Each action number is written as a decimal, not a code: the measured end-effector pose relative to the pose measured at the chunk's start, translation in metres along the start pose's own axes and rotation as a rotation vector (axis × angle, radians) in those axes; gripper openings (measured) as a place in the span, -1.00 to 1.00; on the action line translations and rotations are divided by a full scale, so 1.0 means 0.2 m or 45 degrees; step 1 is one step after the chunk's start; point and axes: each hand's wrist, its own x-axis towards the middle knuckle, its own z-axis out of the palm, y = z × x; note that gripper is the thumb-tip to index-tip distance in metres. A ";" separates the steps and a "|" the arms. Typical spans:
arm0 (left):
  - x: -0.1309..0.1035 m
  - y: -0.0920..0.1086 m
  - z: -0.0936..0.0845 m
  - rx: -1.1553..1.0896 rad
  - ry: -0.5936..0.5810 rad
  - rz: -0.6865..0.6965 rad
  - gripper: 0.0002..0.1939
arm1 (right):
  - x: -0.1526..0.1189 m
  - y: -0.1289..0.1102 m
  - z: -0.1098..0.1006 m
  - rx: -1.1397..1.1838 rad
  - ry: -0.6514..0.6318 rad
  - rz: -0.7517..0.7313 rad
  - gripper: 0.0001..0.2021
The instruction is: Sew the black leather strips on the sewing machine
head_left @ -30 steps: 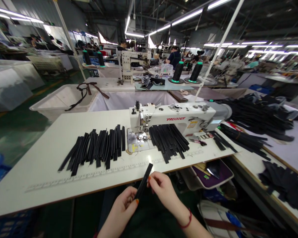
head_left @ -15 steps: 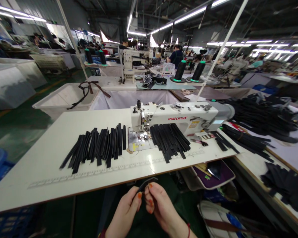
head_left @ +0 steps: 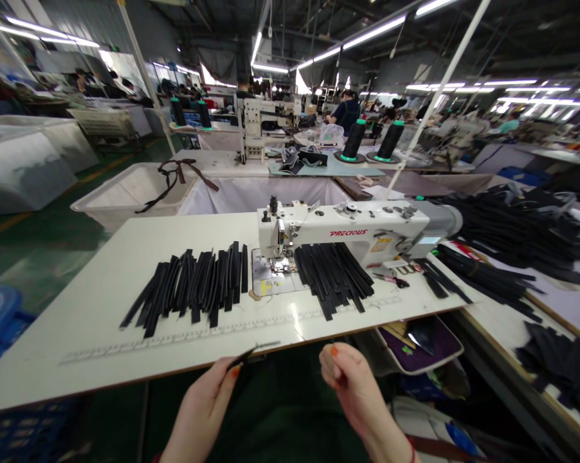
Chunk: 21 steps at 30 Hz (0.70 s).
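Observation:
My left hand is closed on a thin dark strip at the front edge of the white table; the strip's far end looks pale and blurred. To the right, my right hand is closed with its fingers curled in, and whether anything is between them is hidden. Beyond both hands stands a white sewing machine. One row of black strips lies left of its needle plate, and another pile of black strips lies under its arm.
Small scissors lie right of the machine. A purple-lined tray hangs below the table edge. More dark pieces are heaped at the right. A white bin stands behind the table. A person sits farther back.
My hands have moved apart, the left one leftward with the dark strip and the right one rightward. The view has shifted slightly.

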 end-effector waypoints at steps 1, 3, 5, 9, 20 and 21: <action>0.01 0.00 -0.04 -0.001 0.021 -0.023 -0.65 | 0.02 -0.06 -0.03 -0.049 0.009 -0.051 -0.50; 0.01 0.00 -0.07 -0.099 -0.005 -0.116 -0.59 | 0.06 -0.18 -0.08 -0.111 0.043 -0.150 -0.54; 0.01 0.01 -0.04 -0.311 -0.044 -0.268 -0.55 | 0.11 -0.26 -0.10 -0.084 0.138 -0.274 -0.57; 0.00 0.02 0.09 -0.718 -0.120 -0.478 -0.48 | 0.15 -0.24 -0.13 -0.110 0.313 -0.374 -0.60; 0.06 0.06 0.14 -1.878 -0.287 -0.835 -0.52 | 0.09 0.00 -0.21 -0.638 0.175 -0.146 -0.48; 0.06 0.06 0.14 -1.923 -0.298 -0.838 -0.51 | 0.10 0.00 -0.20 -0.662 0.170 -0.142 -0.48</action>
